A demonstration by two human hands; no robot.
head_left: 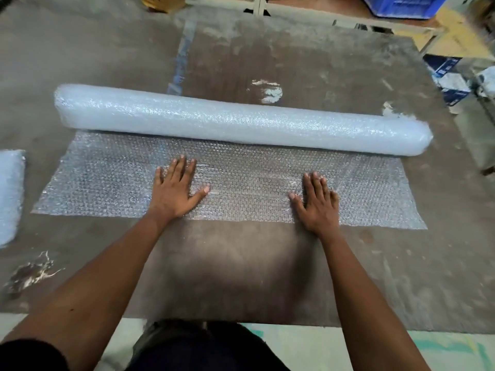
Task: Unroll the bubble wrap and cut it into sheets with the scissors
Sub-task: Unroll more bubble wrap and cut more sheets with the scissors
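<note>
- Long whitish roll of bubble wrap [241,120]: clear plastic, glossy, glinting.
- Unrolled transparent bubble-wrap sheet [107,180]: pebbled plastic, shiny.
- Brown worktable top [241,263]: matt, scuffed, dusty, with pale scraped patches.

No readable text anywhere. The blue-and-white carton [447,76] at the right edge carried print, too blurred to make out. The brown box [160,1] at the top edge showed dark marks, also illegible. The blue crate [404,5] at top right bore no legible label. No numbers, brands or signs could be read.
</note>
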